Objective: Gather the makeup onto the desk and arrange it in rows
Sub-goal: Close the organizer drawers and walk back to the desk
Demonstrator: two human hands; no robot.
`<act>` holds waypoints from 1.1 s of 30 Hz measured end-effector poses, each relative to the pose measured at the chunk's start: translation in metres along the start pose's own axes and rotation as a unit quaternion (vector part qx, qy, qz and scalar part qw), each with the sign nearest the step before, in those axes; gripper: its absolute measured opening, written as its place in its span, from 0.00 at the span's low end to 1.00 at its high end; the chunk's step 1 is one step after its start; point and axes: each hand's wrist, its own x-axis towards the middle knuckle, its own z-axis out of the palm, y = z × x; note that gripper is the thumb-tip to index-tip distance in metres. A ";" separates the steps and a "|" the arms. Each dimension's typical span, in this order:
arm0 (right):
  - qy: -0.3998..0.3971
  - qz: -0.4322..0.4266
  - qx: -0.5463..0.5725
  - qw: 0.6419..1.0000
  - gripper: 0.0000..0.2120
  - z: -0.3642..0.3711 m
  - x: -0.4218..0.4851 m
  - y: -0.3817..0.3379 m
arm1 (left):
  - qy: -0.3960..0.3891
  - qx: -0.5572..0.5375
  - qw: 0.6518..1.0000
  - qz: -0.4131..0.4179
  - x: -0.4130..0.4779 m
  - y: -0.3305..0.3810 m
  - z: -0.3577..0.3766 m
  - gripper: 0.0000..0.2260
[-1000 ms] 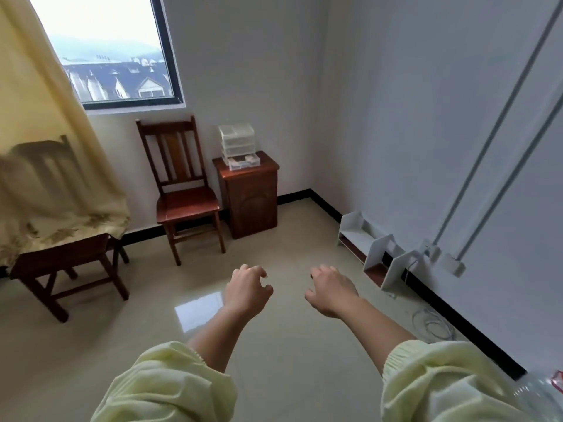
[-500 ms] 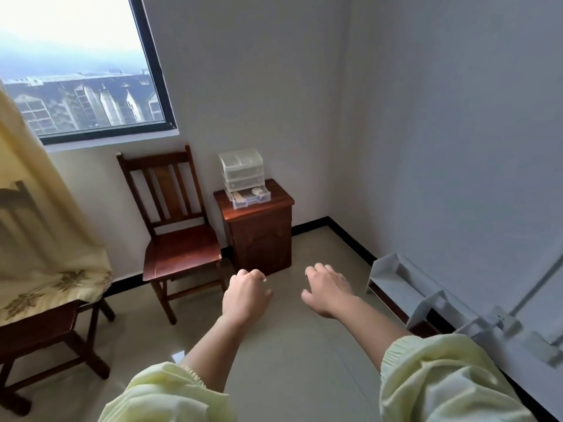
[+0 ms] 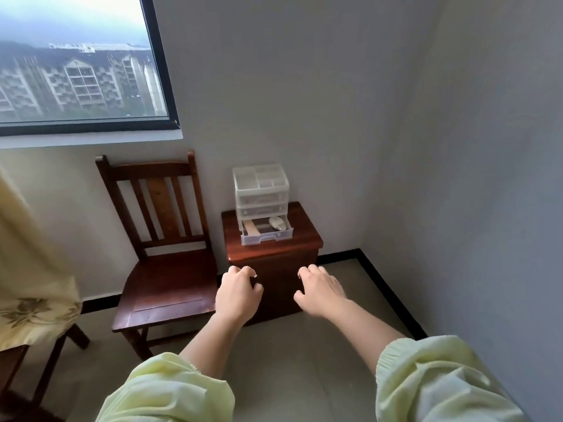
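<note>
A clear plastic drawer organizer [image 3: 260, 193] stands on a small dark wooden cabinet [image 3: 274, 248] in the room's corner. Its bottom drawer [image 3: 266, 234] is pulled out and holds a flat beige stick and a small pale rounded item. My left hand [image 3: 239, 295] and my right hand [image 3: 320, 292] hover side by side in front of the cabinet, below the drawer, fingers loosely curled and holding nothing. Neither hand touches the organizer.
A wooden chair [image 3: 161, 269] stands just left of the cabinet, under a window [image 3: 79, 62]. A table with a yellow flowered cloth [image 3: 33, 293] fills the left edge. White walls close the corner on the right. Tiled floor [image 3: 289, 360] lies below my arms.
The view has drawn closer to the cabinet and organizer, which now look larger and nearer. Both hands stay held out in front, empty. The white shelf on the floor has left the view.
</note>
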 end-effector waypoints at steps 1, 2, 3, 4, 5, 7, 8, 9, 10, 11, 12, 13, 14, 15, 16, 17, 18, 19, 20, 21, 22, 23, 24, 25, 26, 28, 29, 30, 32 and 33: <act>-0.003 -0.002 0.002 1.000 0.18 0.000 0.031 0.003 | -0.002 -0.001 1.000 -0.003 0.028 -0.001 0.007 0.15; -0.004 -0.002 0.006 1.000 0.18 -0.001 0.054 0.006 | -0.005 0.000 1.000 -0.002 0.048 -0.001 0.012 0.15; -0.006 0.000 0.009 1.000 0.18 -0.001 0.076 0.008 | -0.010 0.002 1.000 -0.001 0.068 -0.001 0.017 0.15; -0.008 0.000 0.014 1.000 0.18 0.001 0.103 0.010 | -0.015 0.004 1.000 0.001 0.092 -0.003 0.024 0.15; -0.012 0.000 0.019 1.000 0.19 0.003 0.128 0.011 | -0.025 0.008 1.000 0.002 0.114 -0.005 0.030 0.15; -0.016 0.004 0.031 0.999 0.20 0.013 0.194 0.013 | -0.044 0.014 0.999 0.002 0.175 -0.014 0.046 0.14; -0.021 0.010 0.040 0.999 0.20 0.015 0.220 0.013 | -0.053 0.015 0.998 0.002 0.201 -0.018 0.051 0.14; -0.027 0.018 0.049 0.998 0.21 0.018 0.246 0.013 | -0.064 0.017 0.998 0.001 0.227 -0.021 0.055 0.14; -0.031 0.024 0.056 0.998 0.21 0.021 0.270 0.014 | -0.072 0.018 0.997 0.002 0.252 -0.026 0.058 0.14; -0.038 0.031 0.061 0.997 0.21 0.024 0.292 0.014 | -0.081 0.020 0.997 0.002 0.274 -0.029 0.061 0.14; -0.044 0.038 0.066 0.996 0.21 0.029 0.313 0.015 | -0.087 0.024 0.996 0.001 0.296 -0.033 0.065 0.13; -0.050 0.045 0.072 0.995 0.21 0.033 0.331 0.016 | -0.091 0.027 0.995 -0.002 0.316 -0.037 0.069 0.13; -0.053 0.050 0.077 0.994 0.21 0.034 0.342 0.016 | -0.096 0.027 0.995 -0.009 0.330 -0.039 0.070 0.13; -0.059 0.055 0.083 0.993 0.20 0.038 0.361 0.019 | -0.106 0.025 0.994 -0.023 0.351 -0.042 0.076 0.13; -0.068 0.061 0.088 0.992 0.20 0.043 0.380 0.022 | -0.118 0.022 0.992 -0.037 0.371 -0.045 0.084 0.13; -0.073 0.065 0.089 0.991 0.19 0.045 0.394 0.026 | -0.129 0.017 0.990 -0.048 0.385 -0.045 0.090 0.13; -0.080 0.070 0.089 0.990 0.19 0.048 0.408 0.029 | -0.138 0.011 0.989 -0.058 0.398 -0.046 0.097 0.13; -0.085 0.074 0.086 0.990 0.18 0.051 0.422 0.034 | -0.148 0.003 0.987 -0.066 0.409 -0.046 0.104 0.13; -0.088 0.077 0.084 0.990 0.19 0.054 0.436 0.038 | -0.153 -0.009 0.985 -0.074 0.420 -0.047 0.112 0.13; -0.092 0.082 0.079 0.989 0.19 0.058 0.450 0.042 | -0.159 -0.024 0.983 -0.086 0.430 -0.048 0.121 0.14; -0.099 0.086 0.075 0.988 0.19 0.065 0.467 0.046 | -0.166 -0.039 0.980 -0.102 0.443 -0.050 0.131 0.14; -0.103 0.086 0.071 0.988 0.19 0.070 0.479 0.048 | -0.172 -0.051 0.977 -0.116 0.451 -0.051 0.140 0.15; -0.106 0.085 0.067 0.988 0.18 0.074 0.489 0.050 | -0.178 -0.058 0.974 -0.126 0.458 -0.054 0.148 0.16; -0.110 0.086 0.070 0.988 0.18 0.081 0.501 0.052 | -0.186 -0.064 0.971 -0.138 0.467 -0.057 0.159 0.17; -0.116 0.087 0.073 0.987 0.18 0.088 0.513 0.054 | -0.196 -0.067 0.967 -0.147 0.475 -0.061 0.170 0.17; -0.129 0.092 0.078 0.984 0.19 0.102 0.534 0.055 | -0.206 -0.066 0.962 -0.164 0.489 -0.069 0.190 0.16; -0.135 0.093 0.082 0.983 0.20 0.108 0.544 0.056 | -0.205 -0.068 0.961 -0.173 0.495 -0.072 0.199 0.16; -0.138 0.094 0.086 0.982 0.21 0.113 0.549 0.056 | -0.200 -0.072 0.960 -0.183 0.498 -0.073 0.205 0.17; -0.146 0.099 0.083 0.981 0.24 0.125 0.562 0.055 | -0.186 -0.084 0.956 -0.211 0.505 -0.073 0.215 0.21; -0.148 0.103 0.079 0.980 0.27 0.131 0.568 0.055 | -0.173 -0.084 0.956 -0.223 0.508 -0.073 0.220 0.23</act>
